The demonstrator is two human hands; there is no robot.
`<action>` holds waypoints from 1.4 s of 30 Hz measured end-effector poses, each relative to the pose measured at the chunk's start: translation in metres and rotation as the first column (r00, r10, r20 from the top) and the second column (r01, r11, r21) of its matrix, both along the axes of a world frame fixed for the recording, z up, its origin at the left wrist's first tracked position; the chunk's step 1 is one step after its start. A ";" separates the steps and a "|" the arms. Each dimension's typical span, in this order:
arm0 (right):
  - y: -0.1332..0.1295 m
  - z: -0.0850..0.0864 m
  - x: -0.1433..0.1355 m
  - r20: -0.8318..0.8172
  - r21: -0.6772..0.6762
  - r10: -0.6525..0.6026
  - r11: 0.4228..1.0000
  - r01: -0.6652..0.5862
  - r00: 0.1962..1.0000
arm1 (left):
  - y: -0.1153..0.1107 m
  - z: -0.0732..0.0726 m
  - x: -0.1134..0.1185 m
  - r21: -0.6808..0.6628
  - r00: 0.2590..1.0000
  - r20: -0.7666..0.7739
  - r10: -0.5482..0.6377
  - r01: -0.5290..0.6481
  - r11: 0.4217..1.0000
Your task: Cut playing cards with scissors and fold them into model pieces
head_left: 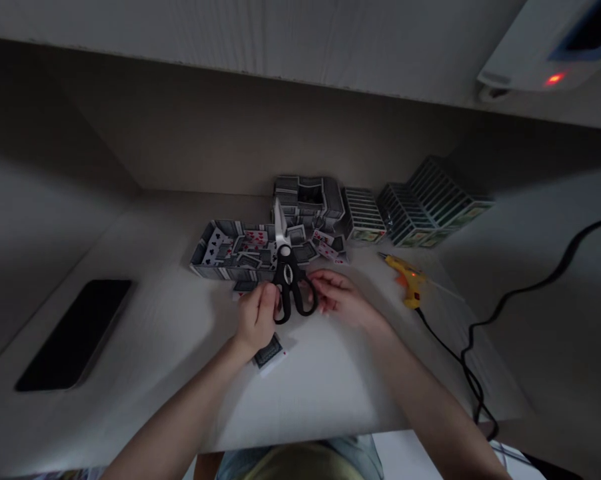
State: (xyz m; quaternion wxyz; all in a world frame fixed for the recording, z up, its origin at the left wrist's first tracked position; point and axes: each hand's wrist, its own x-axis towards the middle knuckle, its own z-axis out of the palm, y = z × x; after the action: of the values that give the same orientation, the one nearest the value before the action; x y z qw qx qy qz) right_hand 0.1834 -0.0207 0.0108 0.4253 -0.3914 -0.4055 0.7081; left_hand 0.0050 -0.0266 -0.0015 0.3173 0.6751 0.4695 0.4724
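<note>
Black-handled scissors (288, 272) point away from me, blades closed, raised over the desk between my hands. My left hand (258, 312) is closed on the left handle loop. Close to the right loop is my right hand (336, 293), its fingers bent and partly hidden behind the handle; whether it grips the loop is unclear. Just behind lies an open tray built of playing cards (233, 272), with loose cards inside. Cards (329, 245) are scattered right of the blades. Below my left hand lies a small card stack (269, 355).
Card-built blocks (363, 215) and a stepped card structure (443, 200) stand at the back. A yellow glue gun (405, 280) with a black cable lies right. A phone (75, 333) lies left. A shelf (280, 47) overhangs the desk (325, 393).
</note>
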 end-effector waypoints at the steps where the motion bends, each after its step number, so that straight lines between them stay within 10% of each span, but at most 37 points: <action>1: 0.001 0.001 -0.002 -0.026 -0.027 0.040 0.999 -0.041 0.999 | 0.001 0.000 -0.001 0.002 1.000 -0.002 0.009 -0.009 1.000; 12: -0.015 -0.016 -0.010 -0.131 -0.019 0.173 0.984 -0.177 0.976 | 0.002 0.016 -0.002 0.215 0.756 -0.647 -0.098 0.304 0.928; 22: 0.001 -0.007 0.019 -0.133 0.031 -0.129 0.990 0.134 0.983 | 0.026 0.031 -0.041 0.372 0.816 -0.497 0.294 -0.105 0.922; 27: 0.008 -0.016 0.026 -0.082 0.042 -0.269 0.961 0.273 0.960 | 0.040 0.019 -0.047 0.301 0.701 -0.669 0.246 -0.046 0.952; 38: 0.017 -0.021 0.026 -0.084 0.010 -0.258 0.966 0.260 0.962 | 0.038 0.014 -0.041 0.431 0.795 -0.534 0.287 -0.036 0.902; 42: 0.020 -0.022 0.027 -0.137 -0.008 -0.259 0.965 0.261 0.956 | 0.017 0.008 -0.018 0.259 0.786 -0.619 -0.010 0.216 0.941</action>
State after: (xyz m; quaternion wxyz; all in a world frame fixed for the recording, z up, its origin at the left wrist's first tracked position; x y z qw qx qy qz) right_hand 0.2103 -0.0002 -0.0116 0.5436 -0.3895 -0.3238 0.6693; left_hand -0.0127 -0.0095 0.0064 0.0649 0.8599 0.4228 0.2787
